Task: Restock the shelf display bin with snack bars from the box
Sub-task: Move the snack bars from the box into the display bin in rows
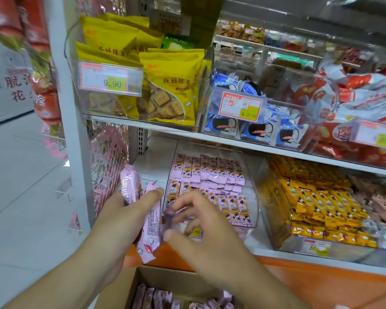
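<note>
My left hand (123, 217) grips a few pink-wrapped snack bars (151, 221), held upright in front of the lower shelf. My right hand (201, 228) hovers just right of those bars with its fingers spread and loosely curved, holding nothing, in front of the clear display bin (253, 192). Rows of the same pink bars (210, 175) lie flat inside the bin. Below my hands the open cardboard box (140, 284) holds more pink bars (156, 297).
Right of the bin a second clear bin (274, 221) holds yellow bars. The shelf above carries bins of yellow biscuit packs (169, 85), blue-white cookies (254, 128) and red-white snacks (352, 97). A white upright post (76, 130) and pink mesh panel stand left. Orange shelf edge (321, 277) runs below.
</note>
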{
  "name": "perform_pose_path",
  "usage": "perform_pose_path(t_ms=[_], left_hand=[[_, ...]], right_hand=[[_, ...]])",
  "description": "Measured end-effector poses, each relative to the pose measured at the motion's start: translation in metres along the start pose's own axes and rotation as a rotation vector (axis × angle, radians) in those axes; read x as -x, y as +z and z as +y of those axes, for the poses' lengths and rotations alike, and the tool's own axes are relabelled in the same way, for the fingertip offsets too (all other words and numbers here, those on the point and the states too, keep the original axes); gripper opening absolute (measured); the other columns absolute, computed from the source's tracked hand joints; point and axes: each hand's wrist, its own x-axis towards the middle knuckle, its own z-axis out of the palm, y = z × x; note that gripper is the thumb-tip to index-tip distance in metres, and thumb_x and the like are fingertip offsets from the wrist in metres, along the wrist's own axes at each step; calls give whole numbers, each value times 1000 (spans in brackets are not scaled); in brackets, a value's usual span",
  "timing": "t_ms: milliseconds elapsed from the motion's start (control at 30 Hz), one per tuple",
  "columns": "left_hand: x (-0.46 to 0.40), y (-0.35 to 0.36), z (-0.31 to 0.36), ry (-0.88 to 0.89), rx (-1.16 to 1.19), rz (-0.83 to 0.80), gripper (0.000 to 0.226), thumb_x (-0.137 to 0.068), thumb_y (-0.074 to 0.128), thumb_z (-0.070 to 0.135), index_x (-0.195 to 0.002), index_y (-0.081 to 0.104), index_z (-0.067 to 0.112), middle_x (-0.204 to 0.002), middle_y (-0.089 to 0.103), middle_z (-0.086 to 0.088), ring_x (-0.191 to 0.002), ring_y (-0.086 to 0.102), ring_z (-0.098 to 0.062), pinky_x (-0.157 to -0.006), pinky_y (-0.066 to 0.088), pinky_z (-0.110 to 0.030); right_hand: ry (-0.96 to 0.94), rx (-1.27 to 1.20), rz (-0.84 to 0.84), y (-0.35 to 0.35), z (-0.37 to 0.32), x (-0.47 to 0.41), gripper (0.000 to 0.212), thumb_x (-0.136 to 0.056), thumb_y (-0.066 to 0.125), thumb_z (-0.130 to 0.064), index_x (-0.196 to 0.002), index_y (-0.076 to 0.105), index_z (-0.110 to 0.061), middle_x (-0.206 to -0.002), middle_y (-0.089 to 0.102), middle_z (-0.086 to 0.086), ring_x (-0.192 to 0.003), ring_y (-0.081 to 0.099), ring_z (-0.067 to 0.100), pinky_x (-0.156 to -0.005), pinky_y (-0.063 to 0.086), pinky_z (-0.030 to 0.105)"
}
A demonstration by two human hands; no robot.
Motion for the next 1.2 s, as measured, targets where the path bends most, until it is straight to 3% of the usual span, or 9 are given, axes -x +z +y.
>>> perform_pose_path(t_ms=[100,167,333,467,667,833,1000,1133,1200], left_hand=[[6,7,4,14,3,30,41,-74,86,46,-88,69,10,-70,68,-19,-60,67,-32,-70,59,-65],[10,10,4,25,8,35,45,-73,89,44,-91,68,9,-68,68,-15,-60,67,-31,-67,59,-59],[18,17,9,77,-48,1,67,-56,90,68,-100,73,20,-86,80,-11,-79,77,-32,-79,64,-55],[24,20,14,56,-16,-63,60,-60,80,61,-100,73,17,-85,80,-12,-75,77,-30,-75,64,-50],[30,20,17,74,11,-157,52,-61,89,53,-88,76,11,-75,73,-20,-53,62,-26,-46,48,-31],[29,14,14,-8,70,-209,52,-67,92,45,-94,75,4,-71,61,-22,-51,50,-27,-46,44,-30],[18,5,17,-36,76,-133,56,-74,84,34,-113,67,-1,-68,66,-14,-69,54,-30,-57,47,-34],[11,-2,19,-60,51,-105,52,-76,84,29,-111,66,-5,-67,64,-17,-52,53,-26,-48,47,-32],[10,-3,18,-58,4,-126,45,-78,84,24,-109,67,-5,-69,64,-17,-46,56,-23,-42,47,-30]], right_hand=[[39,-29,-33,7,-19,20,50,-72,90,-39,-105,54,-34,-105,62,-11,-76,55,-2,-71,48,20],[53,19,36,12,-17,24,55,-67,92,-40,-104,52,-34,-100,62,-9,-71,53,2,-69,49,23],[13,-87,139,11,-6,25,32,-82,82,-25,-103,59,-34,-99,66,-11,-84,65,10,-75,59,34],[20,-146,194,2,5,25,29,-87,75,-18,-104,63,-39,-99,69,-14,-92,69,12,-84,59,36],[58,-256,219,-22,20,20,39,-88,77,-6,-101,71,-42,-101,71,-4,-96,70,20,-87,61,43],[60,-422,247,-48,26,20,27,-95,68,4,-97,77,-20,-95,75,6,-76,75,32,-65,60,27],[146,-670,252,-69,36,16,22,-102,58,1,-106,77,-10,-102,78,8,-87,79,35,-70,64,36],[165,-622,206,-73,45,11,22,-103,58,-2,-102,79,-7,-114,71,14,-79,74,29,-72,63,44],[161,-523,155,-72,46,9,26,-104,57,-3,-101,81,-13,-114,70,5,-78,71,28,-70,63,44]])
